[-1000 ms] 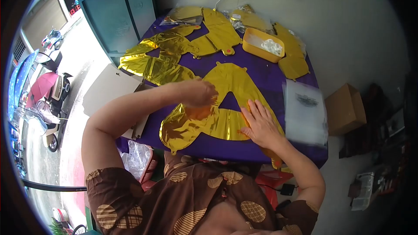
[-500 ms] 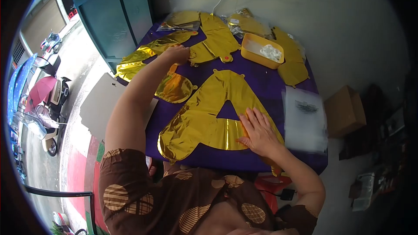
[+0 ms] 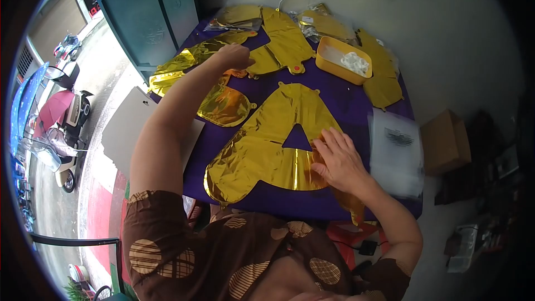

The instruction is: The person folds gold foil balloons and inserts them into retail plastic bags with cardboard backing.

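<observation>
A flat gold foil balloon shaped like a letter A lies on the purple tablecloth in front of me, its left leg crinkled. My right hand rests on its right leg with the fingers stretched out and holds nothing. My left hand reaches to the far side of the table, its fingers curled closed beside other gold foil balloons. Whatever it holds, if anything, is hidden. Just right of it lies a gold foil balloon with a red dot. Nearer, a rounded foil piece lies partly behind my left forearm.
A yellow tub with white material stands at the back right. Further gold foil and clear plastic bags lie along the right edge. A cardboard box sits beyond the table. Grey board is at the left, with scooters outside.
My right hand has slid slightly up and to the right on the A-shaped balloon. My left hand has moved slightly farther away, still closed. The whole view has shifted a little.
</observation>
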A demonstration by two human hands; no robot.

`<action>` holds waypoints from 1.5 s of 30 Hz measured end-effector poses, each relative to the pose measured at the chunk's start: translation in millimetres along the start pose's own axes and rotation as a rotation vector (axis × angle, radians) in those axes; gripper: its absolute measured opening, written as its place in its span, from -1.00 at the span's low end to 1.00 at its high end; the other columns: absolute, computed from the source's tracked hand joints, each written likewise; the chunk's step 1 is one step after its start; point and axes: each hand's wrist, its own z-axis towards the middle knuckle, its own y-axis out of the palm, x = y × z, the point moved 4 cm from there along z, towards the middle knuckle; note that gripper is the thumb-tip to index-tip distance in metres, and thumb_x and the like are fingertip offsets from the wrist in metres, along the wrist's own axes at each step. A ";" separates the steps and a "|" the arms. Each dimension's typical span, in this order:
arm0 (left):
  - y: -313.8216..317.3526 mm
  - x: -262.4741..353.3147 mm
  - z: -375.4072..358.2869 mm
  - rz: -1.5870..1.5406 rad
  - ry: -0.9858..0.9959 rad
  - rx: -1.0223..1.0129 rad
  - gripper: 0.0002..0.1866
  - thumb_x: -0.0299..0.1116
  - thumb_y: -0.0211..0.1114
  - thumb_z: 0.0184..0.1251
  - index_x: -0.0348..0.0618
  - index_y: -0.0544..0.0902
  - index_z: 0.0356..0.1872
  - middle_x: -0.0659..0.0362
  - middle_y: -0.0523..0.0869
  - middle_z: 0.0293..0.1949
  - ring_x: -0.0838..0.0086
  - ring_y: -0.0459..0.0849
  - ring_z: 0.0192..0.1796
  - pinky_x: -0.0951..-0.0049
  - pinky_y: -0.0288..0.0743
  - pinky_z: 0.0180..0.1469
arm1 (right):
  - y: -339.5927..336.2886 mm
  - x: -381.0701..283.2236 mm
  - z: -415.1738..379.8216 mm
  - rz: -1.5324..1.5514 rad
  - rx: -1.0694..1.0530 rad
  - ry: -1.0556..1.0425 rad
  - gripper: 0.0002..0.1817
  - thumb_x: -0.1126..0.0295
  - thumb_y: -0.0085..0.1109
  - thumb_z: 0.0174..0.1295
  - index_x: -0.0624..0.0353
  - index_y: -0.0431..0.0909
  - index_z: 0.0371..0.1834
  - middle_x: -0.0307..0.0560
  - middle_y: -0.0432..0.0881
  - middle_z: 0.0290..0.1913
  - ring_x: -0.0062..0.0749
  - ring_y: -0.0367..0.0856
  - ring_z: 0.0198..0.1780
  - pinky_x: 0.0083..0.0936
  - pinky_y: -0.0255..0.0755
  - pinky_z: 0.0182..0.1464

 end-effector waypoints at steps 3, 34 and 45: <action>6.7 0.3 13.6 0.007 -0.006 0.051 -0.56 -0.04 0.40 0.18 -0.20 0.78 -0.09 -0.08 0.81 -0.09 0.01 0.76 0.05 0.10 0.62 0.07 | -9.1 -0.1 18.3 0.003 0.068 -0.055 -0.38 0.04 0.27 0.32 0.33 0.50 0.26 0.37 0.41 0.37 0.28 0.27 0.46 0.07 0.09 0.51; 39.8 -4.3 73.8 -0.840 -0.274 0.210 -0.60 -0.38 0.51 0.04 -0.26 0.75 -0.04 -0.06 0.81 -0.09 0.18 0.81 -0.01 0.29 0.67 0.08 | 51.6 47.5 222.9 -0.062 0.563 -0.127 -0.68 0.41 0.35 0.13 0.29 0.61 -0.06 0.00 0.63 -0.17 -0.09 0.57 0.01 -0.20 0.45 0.12; 81.1 1.8 61.4 -1.879 -0.560 0.345 -0.59 -0.14 0.03 0.45 -0.30 0.63 -0.03 -0.09 0.72 -0.07 0.04 0.75 0.01 -0.09 0.67 -0.12 | 82.4 73.8 268.2 0.111 0.589 -0.150 -0.91 0.46 0.20 0.17 0.24 0.61 -0.44 0.05 0.62 -0.42 -0.02 0.62 -0.21 -0.20 0.50 -0.10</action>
